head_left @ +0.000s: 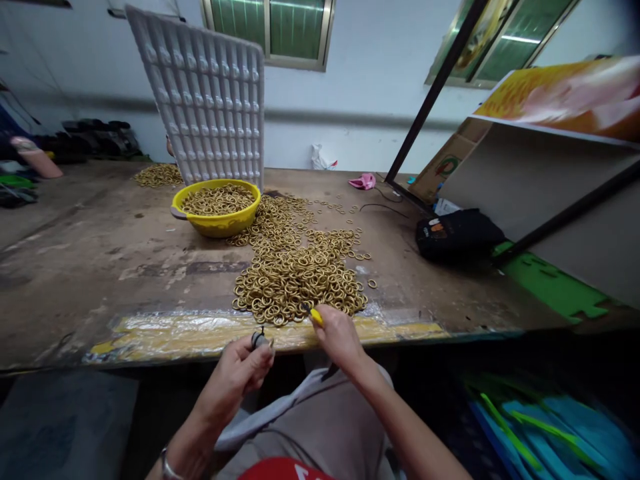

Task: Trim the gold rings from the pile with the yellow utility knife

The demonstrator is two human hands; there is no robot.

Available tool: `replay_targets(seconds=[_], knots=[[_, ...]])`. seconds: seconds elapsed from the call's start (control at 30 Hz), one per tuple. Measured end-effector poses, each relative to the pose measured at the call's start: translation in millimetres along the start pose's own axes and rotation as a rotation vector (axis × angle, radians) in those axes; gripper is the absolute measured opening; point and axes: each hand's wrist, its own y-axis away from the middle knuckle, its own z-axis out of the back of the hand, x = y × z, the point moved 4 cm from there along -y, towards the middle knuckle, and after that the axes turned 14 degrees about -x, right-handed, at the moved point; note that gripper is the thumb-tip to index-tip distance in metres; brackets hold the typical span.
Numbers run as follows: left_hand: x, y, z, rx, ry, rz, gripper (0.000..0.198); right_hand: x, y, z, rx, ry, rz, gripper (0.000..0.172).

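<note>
My left hand [240, 367] is closed in a pinch just off the table's front edge. A grey and black cover or band [259, 341] sits at its index fingertip, and a bit of a gold ring [271, 343] shows by the thumb. Closed round a tool with a yellow handle [316, 317] and dark tip, my right hand [337, 333] is at the near side of the ring heap; the exact kind of tool is too small to tell. The heap of gold rings [295, 273] spreads over the table in front of both hands.
A yellow basin [220, 223] full of rings stands behind left, before an upright ridged grey panel [210, 100]. Another ring pile [157, 175] lies farther back. A black bag [457, 233] and dark frame [435, 93] are at right. Clear film and yellow tape [190, 333] cover the front edge.
</note>
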Motion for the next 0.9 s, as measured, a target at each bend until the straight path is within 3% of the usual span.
replay_targets(seconds=[0.17,0.37,0.43,0.5,0.6,0.67,0.77,0.9], knots=[[17,-14,13.7,-0.127,0.136,0.035,0.036,28,-9,-20,-0.013,-0.056,0.112,0.012],[17,-11,19.0,-0.070,0.317,0.136,0.030,33,-24,-34,-0.035,-0.074,0.081,0.014],[21,-15,19.0,-0.077,0.347,0.181,0.034,29,-25,-30,-0.098,-0.298,-0.008,0.009],[23,-21,16.2,-0.098,0.335,0.187,0.035,26,-21,-27,-0.077,-0.673,-0.179,0.014],[20,-28,4.3,-0.070,0.295,0.145,0.031,34,-7,-29,0.161,-1.292,-0.482,0.021],[16,-30,-5.5,-0.026,0.286,0.102,0.029,43,4,-29,0.283,-1.532,-0.611,0.031],[11,-30,-14.6,0.008,0.307,0.060,0.027,52,16,-28,0.306,-1.641,-0.682,0.037],[13,-30,-16.6,0.034,0.303,0.068,0.029,54,22,-28,0.313,-1.618,-0.680,0.038]])
